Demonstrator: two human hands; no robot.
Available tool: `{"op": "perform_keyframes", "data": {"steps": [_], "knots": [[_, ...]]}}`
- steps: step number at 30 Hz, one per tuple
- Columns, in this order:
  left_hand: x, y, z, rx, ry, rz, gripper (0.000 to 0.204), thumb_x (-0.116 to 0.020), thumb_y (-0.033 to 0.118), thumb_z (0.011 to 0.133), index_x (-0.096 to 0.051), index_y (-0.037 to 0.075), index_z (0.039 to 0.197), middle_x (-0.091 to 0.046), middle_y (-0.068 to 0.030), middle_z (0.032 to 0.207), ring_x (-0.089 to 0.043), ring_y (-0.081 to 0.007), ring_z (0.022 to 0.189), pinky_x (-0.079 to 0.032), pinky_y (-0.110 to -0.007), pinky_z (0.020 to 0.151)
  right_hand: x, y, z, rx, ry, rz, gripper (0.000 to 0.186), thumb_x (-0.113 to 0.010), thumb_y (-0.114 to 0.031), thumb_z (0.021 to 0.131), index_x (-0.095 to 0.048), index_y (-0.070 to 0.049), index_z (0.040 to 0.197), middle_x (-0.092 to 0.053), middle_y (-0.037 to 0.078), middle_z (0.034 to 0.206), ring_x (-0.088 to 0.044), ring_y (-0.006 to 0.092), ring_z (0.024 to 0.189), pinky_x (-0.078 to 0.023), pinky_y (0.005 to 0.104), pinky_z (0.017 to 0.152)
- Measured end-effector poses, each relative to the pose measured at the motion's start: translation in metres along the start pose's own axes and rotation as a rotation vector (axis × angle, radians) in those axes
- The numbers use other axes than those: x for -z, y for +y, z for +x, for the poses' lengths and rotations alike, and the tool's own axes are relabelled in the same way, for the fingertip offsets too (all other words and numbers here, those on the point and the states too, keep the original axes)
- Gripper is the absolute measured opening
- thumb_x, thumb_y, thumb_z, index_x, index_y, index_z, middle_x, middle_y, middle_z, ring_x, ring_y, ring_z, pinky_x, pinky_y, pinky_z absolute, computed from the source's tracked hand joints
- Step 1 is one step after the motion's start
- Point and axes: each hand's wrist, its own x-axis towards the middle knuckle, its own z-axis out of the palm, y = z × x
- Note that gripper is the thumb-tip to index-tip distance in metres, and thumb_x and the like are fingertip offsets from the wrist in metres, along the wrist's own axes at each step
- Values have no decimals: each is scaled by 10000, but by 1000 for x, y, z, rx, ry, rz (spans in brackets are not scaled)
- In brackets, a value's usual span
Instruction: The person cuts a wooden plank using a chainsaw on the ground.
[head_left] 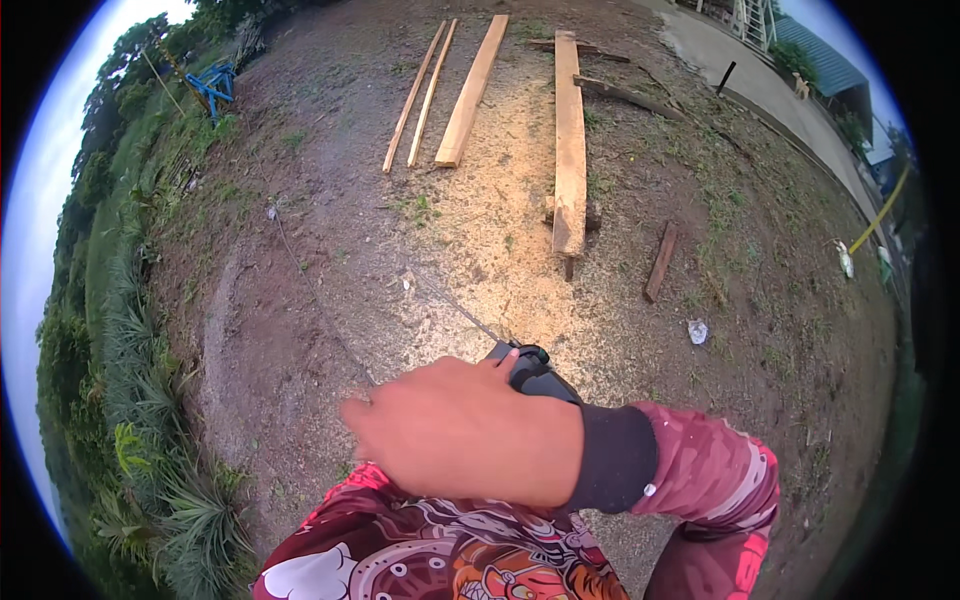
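My right hand (pixel 460 430) reaches across my front from the right, its back toward me. Its fingers curl in at the far left, slightly smeared, and whatever they close on is hidden. Just beyond the wrist shows a dark grey and black power tool (pixel 545 380), partly covered. From it a long thin dark bar (pixel 455 305) slants away to the left, like that of a chainsaw. A fingertip (pixel 508 362) rests against the tool; I cannot tell which hand it belongs to. Otherwise my left hand is hidden behind my right.
Pale sawdust (pixel 500 230) covers the ground ahead. A long plank (pixel 570 140) lies propped on wood pieces. Left of it lie a wide board (pixel 474 90) and two thin strips (pixel 432 95). A short brown wood piece (pixel 661 262) and crumpled clear plastic (pixel 698 331) lie right.
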Motion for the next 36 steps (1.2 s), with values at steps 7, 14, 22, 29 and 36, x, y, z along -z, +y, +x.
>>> {"op": "perform_keyframes", "data": {"steps": [7,14,22,29,36], "knots": [[-10,18,-8,109,-120,-18,630,-472,633,1043,-738,72,1151,-751,-187,1009,-705,-374,974,-522,-451,887,-289,159,-223,-1165,481,124,550,-646,-380,1011,-585,61,1334,-616,303,1277,-598,479,1174,-491,527,989],[-22,56,-20,191,-303,-256,576,-463,622,1065,-675,89,1121,-582,-13,722,-549,-149,628,-485,-363,597,-414,79,-267,-1260,486,280,433,-577,-394,1045,-660,-16,1238,-743,225,964,-723,416,920,-555,507,845],[-54,84,6,202,-497,148,923,-238,765,1027,-722,28,754,-655,-146,660,-650,-271,565,-527,-411,606,-423,28,-249,-1282,551,895,452,-564,-436,1054,-610,13,1063,-667,132,732,-649,258,636,-496,418,591],[-94,94,42,117,-602,361,911,-252,706,1038,-778,-37,1040,-737,-288,1066,-689,-462,1030,-485,-518,1001,-430,79,-213,-1478,583,984,450,-541,-430,1062,-608,16,1059,-653,143,729,-655,276,661,-496,432,609],[-128,74,87,188,-678,362,868,-293,684,1038,-768,-38,962,-744,-270,1010,-698,-465,991,-502,-536,944,-435,108,-201,-1584,570,1037,450,-518,-423,1070,-606,19,1055,-639,154,726,-661,294,686,-496,446,628]]}}
